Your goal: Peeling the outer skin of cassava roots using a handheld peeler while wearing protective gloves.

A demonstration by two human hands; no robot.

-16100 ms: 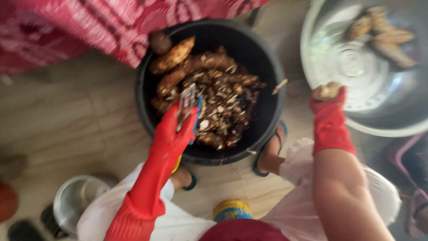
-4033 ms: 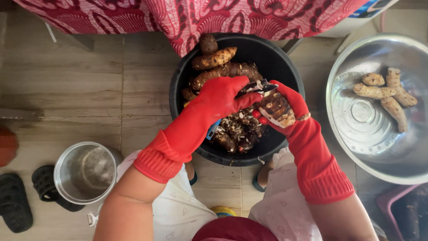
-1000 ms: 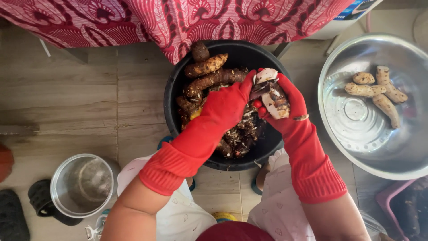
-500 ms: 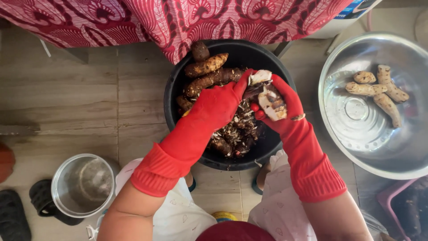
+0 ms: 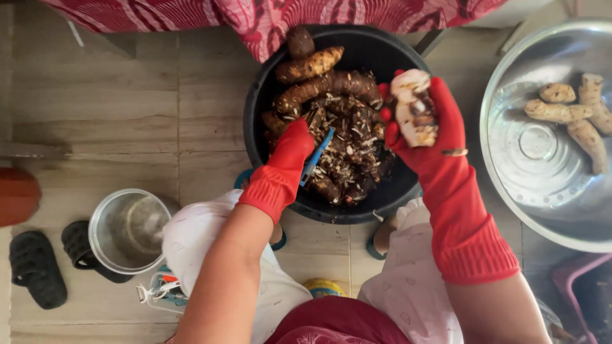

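While the right hand point(image 5: 426, 130) clasps a half-peeled tuber point(image 5: 414, 108), the left hand point(image 5: 290, 159) is closed around a blue-handled peeler point(image 5: 317, 155).
Wet gloves could let the tuber slip into the black tub point(image 5: 255, 127) of peelings.

Both the left hand point(image 5: 288, 162) and the right hand point(image 5: 426, 127) wore red rubber gloves with ribbed cuffs; forearms were bare, above pale patterned trousers point(image 5: 408, 286).

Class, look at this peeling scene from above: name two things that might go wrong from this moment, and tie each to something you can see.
1. The left hand holds a blue-handled peeler low over the black bucket; it might slip into the peelings.
2. The right hand lifts the half-peeled tuber at the bucket's rim; if dropped, it could land among dirty scraps instead of the steel basin.
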